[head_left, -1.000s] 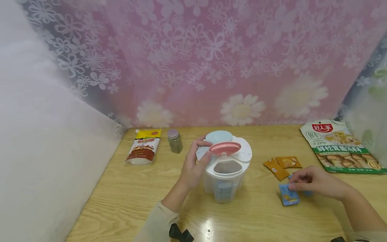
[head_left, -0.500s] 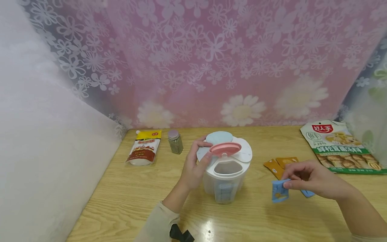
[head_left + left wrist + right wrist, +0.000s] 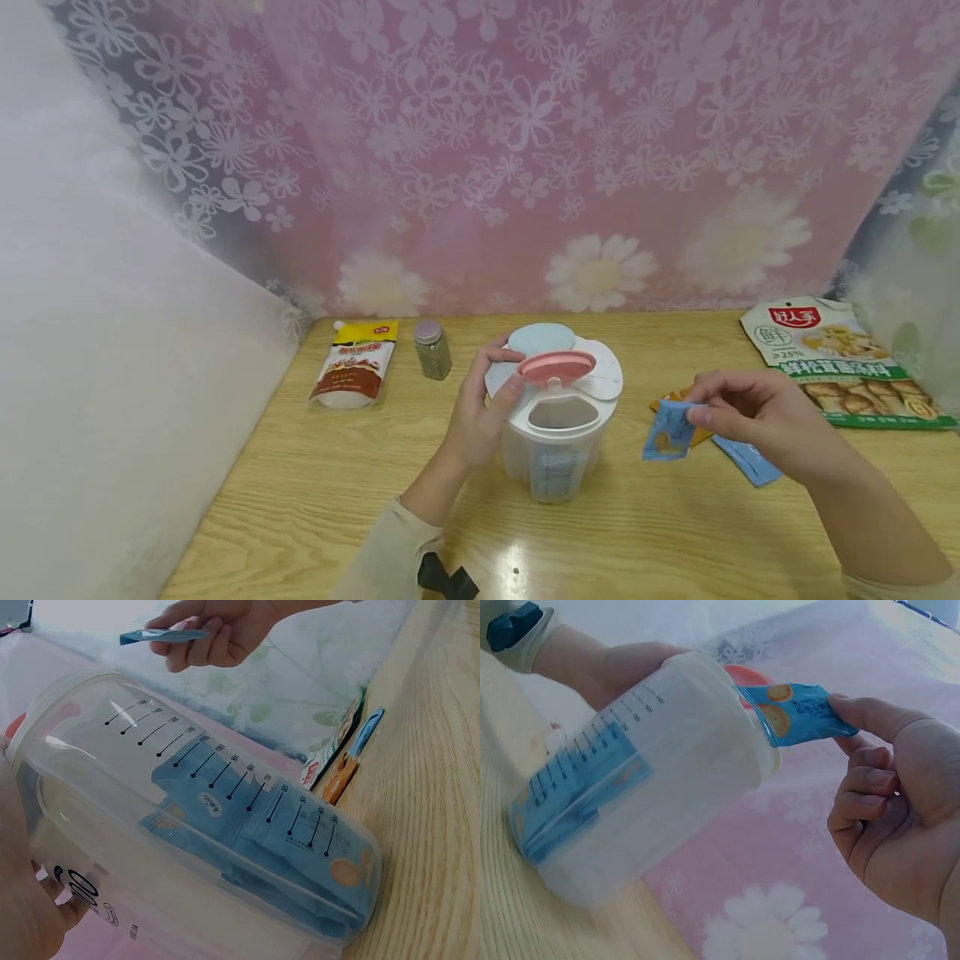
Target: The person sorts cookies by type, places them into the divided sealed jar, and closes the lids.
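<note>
The right hand [image 3: 772,421] is pinching a blue packet [image 3: 666,435] by one end, thumb and forefinger pressing together on its edge while the other fingers are curling in toward the palm. The rest of the packet is sticking out past the fingertips, pointing toward the container [image 3: 557,475]. In the head view it is hanging above the table [image 3: 300,508], to the right of the container, with a gap showing between them.

The left hand [image 3: 483,417] is gripping the container at its top left side, the thumb lying over the top near the raised pink lid [image 3: 557,367]; whether it is touching that lid, I cannot tell. The container is standing upright, its front opening showing uncovered, and more blue packets [image 3: 292,847] are resting low inside.

Near the right hand, orange packets [image 3: 341,778] and another blue packet [image 3: 750,461] are lying on the table. A large bag [image 3: 862,371] is lying farther right; a pouch [image 3: 356,367] and a jar [image 3: 433,352] are sitting at the left.
</note>
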Demonstrator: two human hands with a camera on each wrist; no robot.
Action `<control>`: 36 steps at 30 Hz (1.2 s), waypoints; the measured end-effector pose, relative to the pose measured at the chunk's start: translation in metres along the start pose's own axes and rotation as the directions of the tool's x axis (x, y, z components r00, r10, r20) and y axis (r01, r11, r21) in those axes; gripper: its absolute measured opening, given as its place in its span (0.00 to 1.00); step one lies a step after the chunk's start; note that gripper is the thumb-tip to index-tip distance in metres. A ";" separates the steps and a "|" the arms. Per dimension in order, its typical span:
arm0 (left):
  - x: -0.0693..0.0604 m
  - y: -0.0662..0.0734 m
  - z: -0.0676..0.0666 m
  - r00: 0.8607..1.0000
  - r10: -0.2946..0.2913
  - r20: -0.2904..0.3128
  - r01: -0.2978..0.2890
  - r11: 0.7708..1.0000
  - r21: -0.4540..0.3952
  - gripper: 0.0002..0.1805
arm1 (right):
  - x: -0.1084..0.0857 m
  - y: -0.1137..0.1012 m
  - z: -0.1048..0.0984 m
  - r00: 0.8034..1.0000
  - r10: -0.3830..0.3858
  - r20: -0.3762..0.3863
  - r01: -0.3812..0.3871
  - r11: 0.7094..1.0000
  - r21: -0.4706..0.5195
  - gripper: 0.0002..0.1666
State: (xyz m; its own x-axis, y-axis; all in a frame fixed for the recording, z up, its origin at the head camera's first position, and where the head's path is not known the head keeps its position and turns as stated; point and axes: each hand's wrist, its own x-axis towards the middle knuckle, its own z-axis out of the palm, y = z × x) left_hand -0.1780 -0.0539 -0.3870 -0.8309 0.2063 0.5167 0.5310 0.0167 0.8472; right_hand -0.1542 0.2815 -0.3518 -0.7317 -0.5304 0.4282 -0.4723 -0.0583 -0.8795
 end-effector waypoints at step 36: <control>0.000 -0.001 -0.001 1.000 -0.005 0.004 0.005 1.000 -0.001 0.19 | 0.058 -0.020 0.083 0.971 -0.171 -0.166 0.105 0.933 -0.344 0.19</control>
State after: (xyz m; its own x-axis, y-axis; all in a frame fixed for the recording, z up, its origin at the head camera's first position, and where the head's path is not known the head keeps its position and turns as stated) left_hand -0.1789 -0.0548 -0.3872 -0.8331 0.2098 0.5117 0.5264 0.0168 0.8501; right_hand -0.1464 0.1813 -0.3268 -0.7116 -0.3646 0.6005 -0.6867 0.1803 -0.7042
